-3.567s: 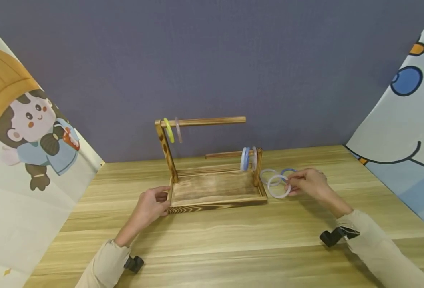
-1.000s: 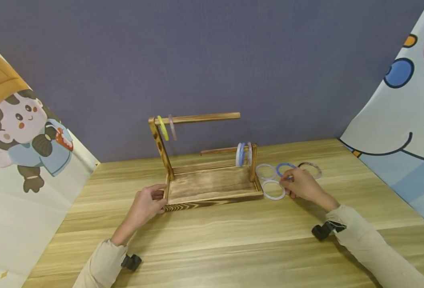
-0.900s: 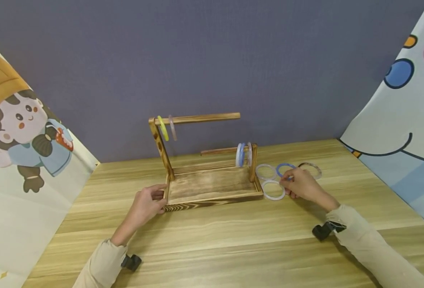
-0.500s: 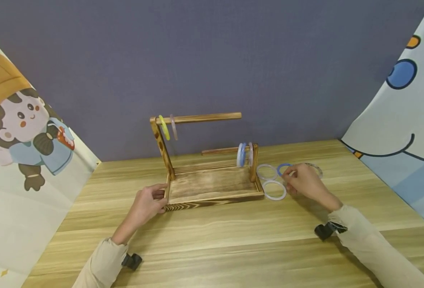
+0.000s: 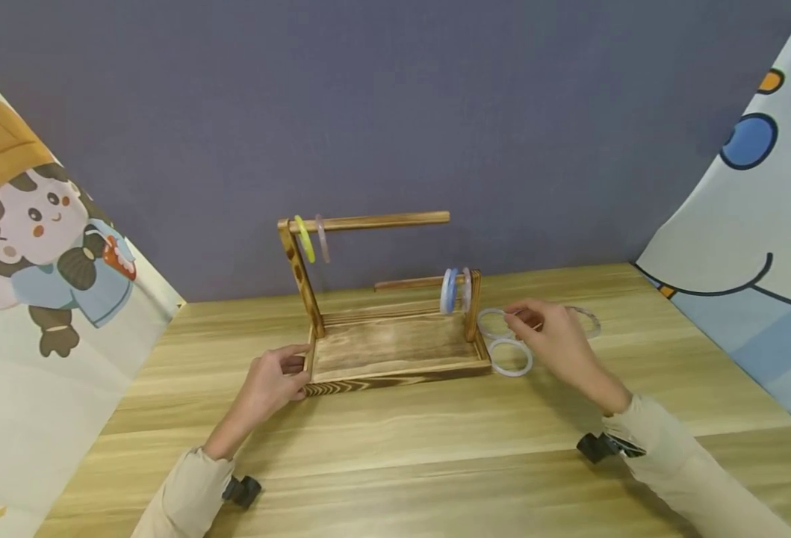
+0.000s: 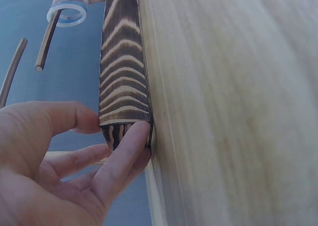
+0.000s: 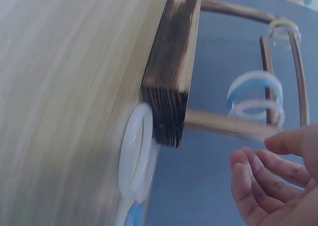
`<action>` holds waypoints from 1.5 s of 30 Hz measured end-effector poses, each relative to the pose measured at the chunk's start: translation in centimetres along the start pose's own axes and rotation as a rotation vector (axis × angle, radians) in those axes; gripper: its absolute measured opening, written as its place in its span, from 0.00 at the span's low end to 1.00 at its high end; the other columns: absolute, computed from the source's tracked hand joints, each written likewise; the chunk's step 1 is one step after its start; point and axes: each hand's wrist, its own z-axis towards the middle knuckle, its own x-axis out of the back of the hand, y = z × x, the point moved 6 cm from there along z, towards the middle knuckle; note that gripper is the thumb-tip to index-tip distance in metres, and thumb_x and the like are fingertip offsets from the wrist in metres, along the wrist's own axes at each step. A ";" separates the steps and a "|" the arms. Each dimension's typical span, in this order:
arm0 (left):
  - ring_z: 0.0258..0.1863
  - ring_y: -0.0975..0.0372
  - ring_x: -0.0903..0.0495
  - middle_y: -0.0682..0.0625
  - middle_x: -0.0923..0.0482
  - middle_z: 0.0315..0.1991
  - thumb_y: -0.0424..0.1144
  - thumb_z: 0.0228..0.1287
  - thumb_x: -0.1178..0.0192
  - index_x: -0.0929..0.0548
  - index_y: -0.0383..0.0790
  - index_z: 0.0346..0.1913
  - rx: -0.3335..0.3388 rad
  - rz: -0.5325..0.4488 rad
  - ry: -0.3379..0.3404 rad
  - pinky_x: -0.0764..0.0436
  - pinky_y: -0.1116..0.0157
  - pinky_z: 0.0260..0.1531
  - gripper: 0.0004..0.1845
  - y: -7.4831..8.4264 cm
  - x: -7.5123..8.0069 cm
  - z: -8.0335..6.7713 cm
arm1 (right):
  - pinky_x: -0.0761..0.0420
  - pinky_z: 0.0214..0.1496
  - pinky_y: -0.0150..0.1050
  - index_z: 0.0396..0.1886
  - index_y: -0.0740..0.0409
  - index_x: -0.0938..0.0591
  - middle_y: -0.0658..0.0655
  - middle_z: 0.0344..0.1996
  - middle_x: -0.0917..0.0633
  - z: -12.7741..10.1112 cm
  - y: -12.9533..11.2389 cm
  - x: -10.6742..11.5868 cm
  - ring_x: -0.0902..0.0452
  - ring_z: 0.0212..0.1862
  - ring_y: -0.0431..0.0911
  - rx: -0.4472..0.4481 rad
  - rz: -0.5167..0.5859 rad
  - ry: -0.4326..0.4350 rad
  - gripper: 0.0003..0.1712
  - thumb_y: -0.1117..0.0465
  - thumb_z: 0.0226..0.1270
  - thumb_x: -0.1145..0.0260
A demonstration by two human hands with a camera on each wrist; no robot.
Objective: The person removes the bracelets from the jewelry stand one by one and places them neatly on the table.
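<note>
A dark-grained wooden stand (image 5: 395, 351) has a tray base and two rods. My left hand (image 5: 279, 373) (image 6: 112, 131) pinches its front left corner, thumb on one side and fingers on the other. The upper rod carries a yellow bangle (image 5: 303, 237) and a pale pink one. White, blue and pale bangles (image 5: 452, 290) (image 7: 256, 94) hang on the lower rod. My right hand (image 5: 536, 329) (image 7: 268, 171) hovers just right of the stand, fingers loosely curved and empty. It is over a clear bangle (image 5: 491, 321) and a white bangle (image 5: 511, 357) (image 7: 136, 151). A blue bangle (image 7: 131, 218) lies under it.
Another clear brownish bangle (image 5: 588, 320) lies on the wooden table (image 5: 395, 448) beyond my right hand. A grey wall stands behind the stand, and cartoon-printed cloths (image 5: 45, 246) hang along both sides of the table.
My right hand laid the white bangle on the table, touched the blue one, then rose and moved left toward the stand's right post. The left hand has kept its grip.
</note>
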 end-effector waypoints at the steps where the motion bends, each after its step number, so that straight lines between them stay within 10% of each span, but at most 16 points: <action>1: 0.50 0.45 0.17 0.30 0.20 0.53 0.26 0.62 0.41 0.26 0.32 0.67 -0.002 -0.004 -0.002 0.11 0.66 0.29 0.27 0.0 0.0 0.0 | 0.16 0.29 0.32 0.44 0.61 0.13 0.53 0.29 0.12 0.0 -0.4 0.0 0.17 0.29 0.44 0.012 -0.001 0.014 0.09 0.62 0.70 0.34; 45: 0.51 0.45 0.17 0.31 0.19 0.52 0.25 0.61 0.40 0.24 0.32 0.65 -0.001 -0.012 0.017 0.11 0.66 0.29 0.27 -0.1 0.0 0.2 | 0.14 0.35 0.34 0.45 0.64 0.14 0.55 0.34 0.12 5.3 -13.2 -5.9 0.17 0.34 0.42 0.209 0.239 0.064 0.09 0.64 0.71 0.36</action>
